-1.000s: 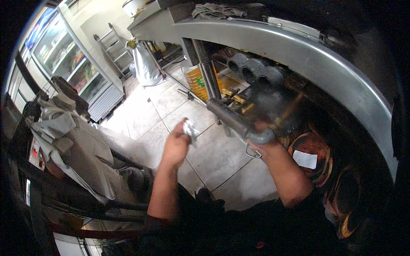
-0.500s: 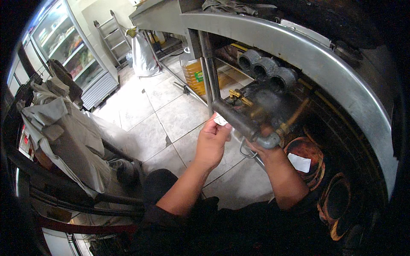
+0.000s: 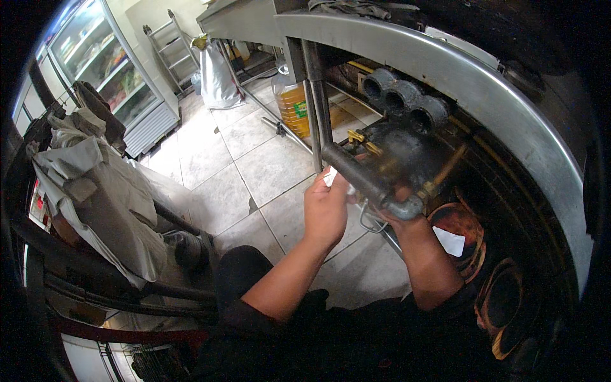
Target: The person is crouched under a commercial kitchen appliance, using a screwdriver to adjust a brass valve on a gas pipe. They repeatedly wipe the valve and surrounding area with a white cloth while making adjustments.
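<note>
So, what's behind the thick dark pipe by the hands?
Beyond the thick dark pipe, brass-coloured fittings show, plus part of the right hand past the grey elbow. Pipe and elbow cover much of that hand, so what it touches there can't be seen.

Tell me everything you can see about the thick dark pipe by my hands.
The pipe is round, straight and dark grey, with a dull, worn surface that looks like metal. It slants down to the right under the steel counter, ending in a paler, rounded elbow. Your left hand is close beside it; your right hand is at the elbow, partly hidden. Whether either touches it is unclear.
</note>
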